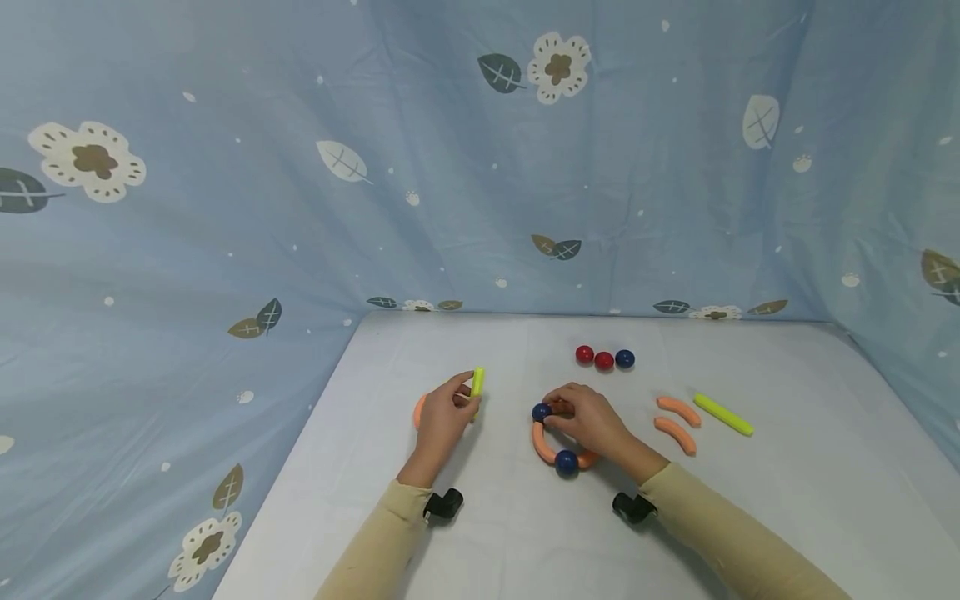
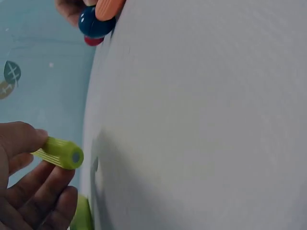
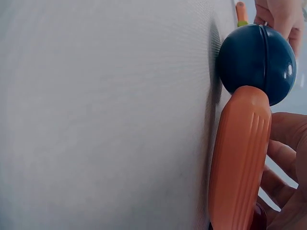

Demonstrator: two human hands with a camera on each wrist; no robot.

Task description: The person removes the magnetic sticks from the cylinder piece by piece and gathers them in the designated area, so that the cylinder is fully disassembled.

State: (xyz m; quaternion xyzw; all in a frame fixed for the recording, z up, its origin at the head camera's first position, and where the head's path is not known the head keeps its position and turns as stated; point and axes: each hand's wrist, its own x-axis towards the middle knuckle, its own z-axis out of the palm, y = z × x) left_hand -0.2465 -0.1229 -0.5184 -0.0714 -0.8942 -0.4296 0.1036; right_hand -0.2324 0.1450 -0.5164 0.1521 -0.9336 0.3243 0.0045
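Note:
In the head view, my left hand [image 1: 444, 421] pinches a yellow-green stick [image 1: 477, 383] between thumb and fingers, raised over the white table. The stick's grey end disc shows in the left wrist view. My right hand [image 1: 588, 421] grips the upper right of a curved chain of orange sticks [image 1: 542, 443] and blue balls [image 1: 567, 463]. Another blue ball [image 1: 542, 412] sits by its fingertips. A dark red ball [image 3: 259, 218] shows beside the fingers in the right wrist view; the hand hides part of the chain.
Farther back stand two red balls [image 1: 585, 355] and a blue ball [image 1: 625, 359] in a row. Two curved orange sticks [image 1: 677, 435] and a yellow-green stick [image 1: 723, 414] lie at the right. An orange piece [image 1: 418, 412] is partly hidden behind the left hand.

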